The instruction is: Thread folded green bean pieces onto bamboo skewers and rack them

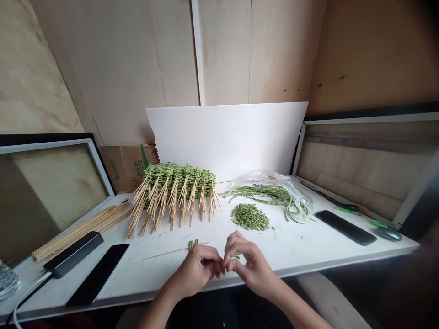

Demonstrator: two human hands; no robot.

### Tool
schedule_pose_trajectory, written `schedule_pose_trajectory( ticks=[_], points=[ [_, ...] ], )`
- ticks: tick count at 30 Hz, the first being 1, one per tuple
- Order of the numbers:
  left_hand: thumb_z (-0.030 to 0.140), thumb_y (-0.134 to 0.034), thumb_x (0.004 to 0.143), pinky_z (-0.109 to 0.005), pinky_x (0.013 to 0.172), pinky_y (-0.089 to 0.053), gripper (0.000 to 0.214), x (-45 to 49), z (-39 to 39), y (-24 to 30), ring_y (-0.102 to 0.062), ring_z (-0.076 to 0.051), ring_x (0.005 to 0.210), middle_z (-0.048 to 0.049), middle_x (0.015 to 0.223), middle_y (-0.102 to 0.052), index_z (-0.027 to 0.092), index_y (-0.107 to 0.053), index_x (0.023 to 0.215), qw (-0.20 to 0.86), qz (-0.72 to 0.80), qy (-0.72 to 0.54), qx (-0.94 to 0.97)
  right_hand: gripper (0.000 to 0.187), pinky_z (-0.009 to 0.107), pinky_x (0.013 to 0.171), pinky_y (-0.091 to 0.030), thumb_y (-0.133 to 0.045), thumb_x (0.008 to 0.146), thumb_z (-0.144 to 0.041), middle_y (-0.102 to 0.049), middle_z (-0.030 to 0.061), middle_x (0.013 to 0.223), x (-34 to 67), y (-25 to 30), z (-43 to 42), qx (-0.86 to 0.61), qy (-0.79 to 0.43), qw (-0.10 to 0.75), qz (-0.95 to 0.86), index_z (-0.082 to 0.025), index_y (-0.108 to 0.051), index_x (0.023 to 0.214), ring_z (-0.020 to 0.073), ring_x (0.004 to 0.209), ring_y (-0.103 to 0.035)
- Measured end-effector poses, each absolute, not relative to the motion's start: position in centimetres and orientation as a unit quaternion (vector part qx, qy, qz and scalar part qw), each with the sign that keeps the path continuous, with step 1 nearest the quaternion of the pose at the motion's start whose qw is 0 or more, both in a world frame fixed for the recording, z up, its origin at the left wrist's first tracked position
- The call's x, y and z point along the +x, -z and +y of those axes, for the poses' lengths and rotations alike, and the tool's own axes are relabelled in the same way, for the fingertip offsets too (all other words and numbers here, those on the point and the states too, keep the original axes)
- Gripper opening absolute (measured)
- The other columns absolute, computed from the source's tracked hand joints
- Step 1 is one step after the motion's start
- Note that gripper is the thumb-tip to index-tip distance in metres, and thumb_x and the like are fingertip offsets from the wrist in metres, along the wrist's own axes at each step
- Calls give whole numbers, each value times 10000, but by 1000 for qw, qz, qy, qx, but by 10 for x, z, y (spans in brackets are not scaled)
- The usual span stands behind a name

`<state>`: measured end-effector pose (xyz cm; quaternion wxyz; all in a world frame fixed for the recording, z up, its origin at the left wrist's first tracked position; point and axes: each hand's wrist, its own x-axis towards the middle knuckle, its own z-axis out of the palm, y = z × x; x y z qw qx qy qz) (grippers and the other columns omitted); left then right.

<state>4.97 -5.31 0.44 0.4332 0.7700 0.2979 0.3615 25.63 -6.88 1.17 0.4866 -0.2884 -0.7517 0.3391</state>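
Observation:
My left hand [203, 266] is curled closed at the table's front edge, its fingertips meeting those of my right hand [248, 261]. The right thumb and index finger are pinched together; whatever sits between the fingertips is too small to make out. Some green bean pieces [236, 256] show through the gap of my right hand. Behind my left hand, a thin bamboo skewer [164, 252] points left, with a few short green bean pieces [193, 244] standing side by side across it. A pile of cut green bean pieces [250, 216] lies beyond my right hand.
Stacked skewers of green beans [180, 183] stand at back left, sticks facing me. Loose bamboo skewers [85, 226], a black box with a cable [73, 253] and a phone [99, 274] lie left. Long beans [264, 194] in a plastic bag, another phone [345, 227] and a mouse [389, 233] lie right.

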Motion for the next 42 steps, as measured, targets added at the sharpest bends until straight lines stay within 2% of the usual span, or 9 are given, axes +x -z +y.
schedule_pose_trajectory(
  ticks=[5, 10, 17, 21, 24, 28, 31, 38, 42],
  points=[
    [289, -611, 975, -248, 653, -462, 227, 44, -41, -4, -617, -160, 718, -61, 808, -699, 175, -797, 915, 365, 373, -423, 741, 231, 421, 815, -455, -599, 1008, -372, -694, 81, 850, 273, 13, -38, -407, -185, 476, -757, -259, -800, 993, 271, 883, -561],
    [453, -596, 997, -276, 714, -474, 346, 41, -33, 1, -653, -199, 818, -95, 900, -726, 174, -798, 957, 342, 401, -417, 741, 180, 421, 786, -476, -658, 961, -332, -711, 89, 806, 282, 40, -18, -447, -138, 414, -781, -235, -805, 924, 284, 893, -571],
    [415, -554, 1023, -292, 751, -485, 322, 39, -32, 5, -667, -210, 893, -100, 1023, -735, 204, -796, 1050, 312, 410, -399, 759, 194, 443, 821, -487, -723, 917, -406, -711, 85, 871, 287, 42, -18, -438, -118, 383, -805, -252, -803, 832, 277, 931, -577],
    [373, -511, 1040, -311, 829, -530, 325, 39, -33, 6, -692, -216, 969, -106, 1083, -723, 209, -773, 1141, 334, 388, -398, 761, 378, 453, 846, -477, -534, 1028, -457, -705, 86, 854, 289, 35, -17, -452, -138, 407, -781, -227, -775, 849, 274, 912, -584],
    [347, -564, 1011, -314, 796, -558, 279, 43, -35, 6, -702, -198, 861, -97, 1048, -738, 199, -763, 1140, 351, 401, -405, 743, 433, 447, 880, -479, -446, 1063, -479, -718, 84, 895, 288, 25, -21, -449, -184, 436, -758, -220, -766, 929, 265, 932, -614],
    [296, -639, 959, -324, 777, -578, 279, 50, -38, 7, -701, -189, 782, -79, 968, -760, 190, -731, 1199, 368, 418, -407, 724, 345, 350, 752, -504, -600, 990, -530, -732, 72, 929, 276, 14, -37, -408, -266, 434, -758, -235, -758, 1074, 232, 884, -637],
    [291, -651, 951, -325, 800, -580, 304, 53, -41, 9, -713, -193, 807, -81, 971, -766, 190, -720, 1230, 369, 407, -406, 730, 283, 330, 716, -492, -678, 950, -501, -734, 63, 892, 267, 11, -46, -382, -259, 440, -770, -247, -772, 1034, 212, 827, -611],
    [385, -643, 966, -295, 705, -549, 260, 51, -41, 1, -679, -178, 676, -66, 813, -752, 160, -774, 969, 349, 417, -402, 737, 249, 356, 767, -508, -661, 967, -460, -734, 63, 914, 274, 13, -38, -405, -244, 506, -722, -239, -773, 984, 217, 837, -617],
    [365, -639, 975, -282, 709, -522, 236, 49, -42, -3, -666, -180, 702, -58, 807, -730, 174, -771, 930, 295, 411, -424, 751, 226, 365, 784, -517, -675, 957, -444, -731, 72, 955, 275, 12, -40, -395, -241, 509, -725, -242, -761, 1010, 225, 869, -622]
  ],
)
